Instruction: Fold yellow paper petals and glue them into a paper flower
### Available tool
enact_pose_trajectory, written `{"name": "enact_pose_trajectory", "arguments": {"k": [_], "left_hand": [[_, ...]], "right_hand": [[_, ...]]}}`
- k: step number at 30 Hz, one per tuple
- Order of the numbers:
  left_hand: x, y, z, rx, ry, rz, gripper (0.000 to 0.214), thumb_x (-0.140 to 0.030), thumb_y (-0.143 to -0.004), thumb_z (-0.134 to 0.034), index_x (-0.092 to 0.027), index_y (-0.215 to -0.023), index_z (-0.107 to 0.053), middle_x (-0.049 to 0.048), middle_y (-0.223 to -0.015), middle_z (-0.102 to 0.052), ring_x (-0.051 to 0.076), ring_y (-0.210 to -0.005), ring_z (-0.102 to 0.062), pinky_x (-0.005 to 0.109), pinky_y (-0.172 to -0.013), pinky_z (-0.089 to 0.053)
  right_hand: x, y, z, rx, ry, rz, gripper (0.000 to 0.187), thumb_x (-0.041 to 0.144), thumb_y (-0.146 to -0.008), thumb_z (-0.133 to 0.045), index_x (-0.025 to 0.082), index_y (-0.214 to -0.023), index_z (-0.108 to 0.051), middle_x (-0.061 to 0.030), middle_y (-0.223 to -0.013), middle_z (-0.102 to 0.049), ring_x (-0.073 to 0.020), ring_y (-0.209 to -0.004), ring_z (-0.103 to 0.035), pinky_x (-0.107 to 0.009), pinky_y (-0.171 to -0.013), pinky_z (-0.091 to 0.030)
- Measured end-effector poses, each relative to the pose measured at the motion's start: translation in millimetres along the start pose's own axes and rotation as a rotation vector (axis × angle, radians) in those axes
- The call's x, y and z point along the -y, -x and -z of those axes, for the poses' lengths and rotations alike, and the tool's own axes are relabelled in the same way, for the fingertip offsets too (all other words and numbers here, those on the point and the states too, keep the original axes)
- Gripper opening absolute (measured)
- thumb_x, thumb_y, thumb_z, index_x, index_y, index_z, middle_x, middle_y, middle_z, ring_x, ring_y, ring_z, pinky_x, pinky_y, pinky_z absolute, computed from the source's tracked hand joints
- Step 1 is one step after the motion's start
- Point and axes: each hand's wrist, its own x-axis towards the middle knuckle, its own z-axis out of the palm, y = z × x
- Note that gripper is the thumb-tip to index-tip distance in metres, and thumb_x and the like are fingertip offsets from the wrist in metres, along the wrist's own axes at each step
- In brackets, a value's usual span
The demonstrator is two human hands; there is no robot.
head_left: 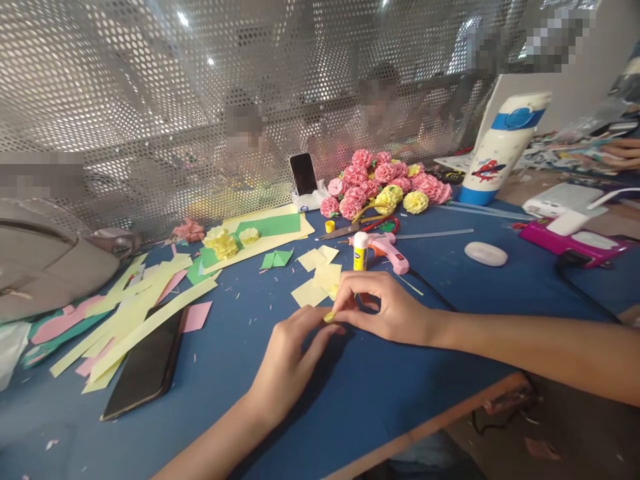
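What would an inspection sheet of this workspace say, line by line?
Surface: matte blue tabletop, brown-edged, sprinkled with tiny paper scraps.
Things at the hands: small yellow paper piece; beyond it, pale yellow paper squares and an upright yellow-and-white glue stick.
Clutter: pale yellow paper strips partly covering a flat black phone; heaped pink paper flowers.
Hands: right hand pinches the piece; left hand has fingertips at it, exact grip unclear.
Cables: black cable from the pink plastic glue gun; others at the magenta power strip.
Surroundings: perforated grey metal screen behind; another person's hand at far right.
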Motion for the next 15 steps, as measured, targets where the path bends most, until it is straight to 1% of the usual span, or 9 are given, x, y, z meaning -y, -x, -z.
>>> {"name": "enact_pose_trajectory", "arguments": {"k": [2, 5, 7, 10, 12, 15], "left_hand": [[-2.2, -1.2, -0.3, 0.006, 0.079, 0.062, 0.026, -0.026, -0.099, -0.049, -0.019, -0.093, -0.073, 0.0012, -0.085, -0.071, 0.014, -0.078, -0.062, 0.021, -0.075, -0.045], [-4.4, -2.9, -2.9, 0.027, 0.24, 0.166, 0.031, -0.03, -0.098, -0.051, -0.016, -0.086, -0.075, 0.0025, -0.078, -0.07, 0.014, -0.073, -0.058, 0.021, -0.07, -0.044], [-5.1, -3.8, -5.1, 0.038, 0.343, 0.211, 0.031, -0.032, -0.096, -0.054, -0.014, -0.084, -0.075, 0.0032, -0.075, -0.07, 0.014, -0.07, -0.056, 0.021, -0.068, -0.044], [-5.8, -4.6, -7.4, 0.039, 0.454, 0.247, 0.03, -0.034, -0.094, -0.058, -0.013, -0.082, -0.076, 0.0043, -0.074, -0.071, 0.013, -0.067, -0.053, 0.021, -0.067, -0.044], [-6.5, -4.6, -8.0, 0.034, 0.489, 0.261, 0.03, -0.035, -0.093, -0.059, -0.012, -0.082, -0.076, 0.0056, -0.075, -0.072, 0.013, -0.066, -0.054, 0.021, -0.066, -0.044], [-7.5, -4.0, -8.0, 0.026, 0.511, 0.279, 0.031, -0.036, -0.092, -0.061, -0.012, -0.083, -0.077, 0.0077, -0.079, -0.075, 0.014, -0.067, -0.055, 0.022, -0.067, -0.045]], "right_hand": [[0.2, -0.4, -0.2, 0.039, -0.02, -0.047, 0.006, 0.02, -0.087, -0.068, 0.016, -0.083, -0.066, 0.0002, -0.078, -0.059, -0.0094, -0.068, -0.053, -0.02, -0.052, -0.036], [-0.7, 0.3, -0.8, 0.05, -0.026, -0.068, 0.005, 0.021, -0.091, -0.064, 0.017, -0.089, -0.067, -0.0012, -0.084, -0.06, -0.0093, -0.07, -0.054, -0.019, -0.051, -0.037], [-1.8, 1.3, -1.1, 0.024, -0.016, -0.041, 0.005, 0.02, -0.09, -0.064, 0.017, -0.093, -0.066, -0.0016, -0.088, -0.06, -0.0092, -0.07, -0.055, -0.019, -0.051, -0.037], [-3.3, 2.9, -1.0, -0.022, 0.032, 0.041, 0.006, 0.02, -0.088, -0.068, 0.018, -0.093, -0.065, -0.001, -0.089, -0.059, -0.0083, -0.067, -0.053, -0.02, -0.053, -0.039], [-3.6, 3.5, -0.5, -0.03, 0.074, 0.087, 0.005, 0.021, -0.088, -0.068, 0.018, -0.091, -0.065, -0.0008, -0.087, -0.06, -0.0091, -0.068, -0.053, -0.021, -0.057, -0.041], [-3.1, 3.8, 0.6, -0.02, 0.127, 0.138, 0.005, 0.023, -0.09, -0.067, 0.018, -0.089, -0.066, -0.0015, -0.085, -0.061, -0.0123, -0.075, -0.056, -0.025, -0.066, -0.044]]}}
